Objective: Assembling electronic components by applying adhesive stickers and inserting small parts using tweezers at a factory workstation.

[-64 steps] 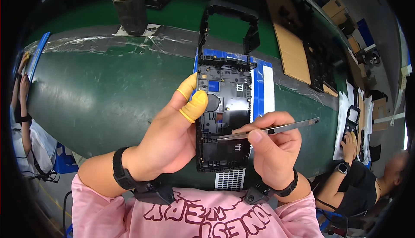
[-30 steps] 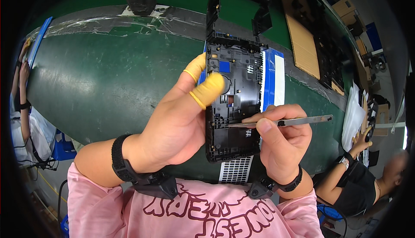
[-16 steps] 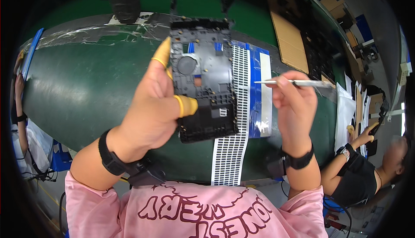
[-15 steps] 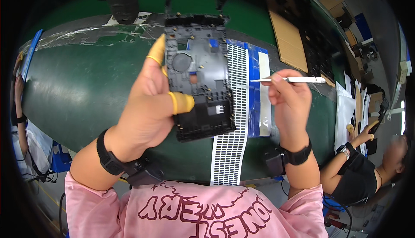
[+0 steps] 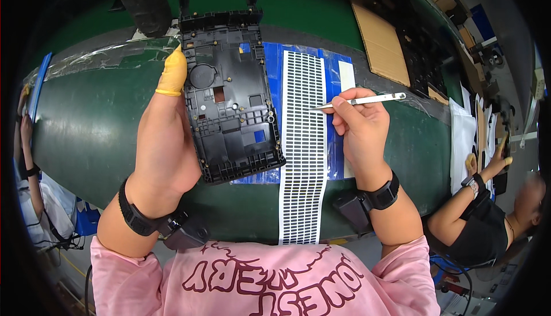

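My left hand [image 5: 162,135] grips a black plastic housing [image 5: 235,135] by its left edge, holding it tilted above the bench. A yellow finger cot covers the thumb; the other fingers are hidden beneath the housing. The housing has ribs, small brass-coloured inserts and several cut-outs. In my right hand [image 5: 363,123] are white tweezers [image 5: 376,99], pinched between thumb and fingers. Their fine tip points left, over a white sheet [image 5: 302,144] with rows of small black rectangular stickers. Whether the tip touches the sheet or holds anything, I cannot tell.
Under the sheet lies a blue mat [image 5: 274,57] on the green bench [image 5: 103,115]. A dark post [image 5: 149,9] rises at the far left; flat cardboard [image 5: 379,46] lies at the far right. Co-workers sit at both sides, one in a black top [image 5: 476,224] at the right.
The housing has moved left and turned over to show its other inner face, uncovering more of the sticker sheet. My right hand and tweezers have shifted left, the tip now over the sheet.
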`<state>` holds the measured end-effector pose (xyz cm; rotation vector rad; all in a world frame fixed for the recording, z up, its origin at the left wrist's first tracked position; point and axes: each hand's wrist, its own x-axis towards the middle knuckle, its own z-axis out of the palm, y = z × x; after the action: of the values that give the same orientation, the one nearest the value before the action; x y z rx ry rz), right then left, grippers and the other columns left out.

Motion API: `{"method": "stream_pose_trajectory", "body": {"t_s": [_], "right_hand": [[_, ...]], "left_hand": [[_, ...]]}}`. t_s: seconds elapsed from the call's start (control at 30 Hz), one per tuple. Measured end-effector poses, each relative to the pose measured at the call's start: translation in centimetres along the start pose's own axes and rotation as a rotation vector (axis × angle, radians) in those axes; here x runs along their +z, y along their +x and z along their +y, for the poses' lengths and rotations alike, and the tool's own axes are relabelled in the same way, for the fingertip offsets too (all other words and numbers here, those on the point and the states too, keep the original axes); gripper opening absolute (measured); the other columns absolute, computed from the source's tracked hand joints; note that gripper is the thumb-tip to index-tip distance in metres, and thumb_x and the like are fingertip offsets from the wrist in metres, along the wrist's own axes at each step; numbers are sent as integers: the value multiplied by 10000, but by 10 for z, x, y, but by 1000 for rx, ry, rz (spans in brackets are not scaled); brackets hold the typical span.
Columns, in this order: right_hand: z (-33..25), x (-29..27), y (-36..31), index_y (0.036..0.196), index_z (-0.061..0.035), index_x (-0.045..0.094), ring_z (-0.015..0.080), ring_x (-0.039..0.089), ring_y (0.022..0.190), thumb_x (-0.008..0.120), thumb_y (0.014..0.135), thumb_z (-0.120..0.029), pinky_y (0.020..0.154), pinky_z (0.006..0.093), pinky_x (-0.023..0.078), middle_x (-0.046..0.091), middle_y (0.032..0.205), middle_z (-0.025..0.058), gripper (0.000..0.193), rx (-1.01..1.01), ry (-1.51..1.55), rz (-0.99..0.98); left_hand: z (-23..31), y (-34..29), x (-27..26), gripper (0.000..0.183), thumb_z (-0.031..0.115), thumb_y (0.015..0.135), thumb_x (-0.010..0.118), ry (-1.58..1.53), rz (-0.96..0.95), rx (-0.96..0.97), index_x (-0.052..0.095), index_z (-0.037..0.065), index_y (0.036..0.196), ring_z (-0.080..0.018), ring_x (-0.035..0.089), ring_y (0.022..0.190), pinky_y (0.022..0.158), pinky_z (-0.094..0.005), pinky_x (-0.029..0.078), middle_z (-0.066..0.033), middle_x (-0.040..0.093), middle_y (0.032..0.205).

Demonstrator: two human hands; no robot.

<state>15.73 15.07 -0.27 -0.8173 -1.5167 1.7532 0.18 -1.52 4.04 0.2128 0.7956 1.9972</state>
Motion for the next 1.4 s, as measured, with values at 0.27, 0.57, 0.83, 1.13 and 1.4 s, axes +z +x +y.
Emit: {"method": "stream_pose_trajectory", "body": {"t_s": [0.27, 0.57, 0.83, 1.13, 1.4], "right_hand": [[-2, 3, 0, 862, 13, 521, 44, 490, 516, 564, 751, 0, 433, 143, 359, 598, 689, 91, 119, 8, -14, -2], [-57, 8, -43, 887, 28, 494, 55, 458, 508, 549, 760, 46, 427, 154, 329, 592, 720, 130, 140, -43, 189, -150], [-52, 42, -63, 922, 40, 490, 162, 594, 779, 534, 768, 90, 718, 249, 480, 585, 841, 127, 167, -120, 217, -305], [-47, 45, -63, 913, 41, 483, 177, 599, 777, 536, 771, 83, 714, 254, 488, 585, 836, 135, 157, -121, 218, -260], [-48, 44, -65, 913, 39, 487, 170, 599, 770, 543, 771, 75, 705, 241, 485, 585, 839, 130, 156, -107, 186, -258]], "left_hand": [[-8, 1, 7, 357, 301, 907, 364, 47, 33, 31, 387, 74, 1182, -188, 534, 945, 814, -344, 450, -71, 508, 1094], [-19, -13, 13, 457, 361, 900, 341, 92, -105, -133, 332, 50, 1235, -209, 482, 1053, 888, -374, 409, -98, 456, 1186], [-18, -23, 20, 501, 342, 870, 433, 48, -186, -170, 293, 52, 1254, -203, 468, 1075, 906, -344, 394, -103, 443, 1192], [-19, -24, 16, 519, 332, 862, 460, -21, -237, -149, 280, 54, 1261, -193, 449, 1090, 915, -337, 383, -93, 438, 1197], [-18, -26, 17, 519, 332, 866, 450, -16, -230, -145, 272, 51, 1264, -198, 455, 1087, 909, -338, 394, -102, 436, 1195]]}}
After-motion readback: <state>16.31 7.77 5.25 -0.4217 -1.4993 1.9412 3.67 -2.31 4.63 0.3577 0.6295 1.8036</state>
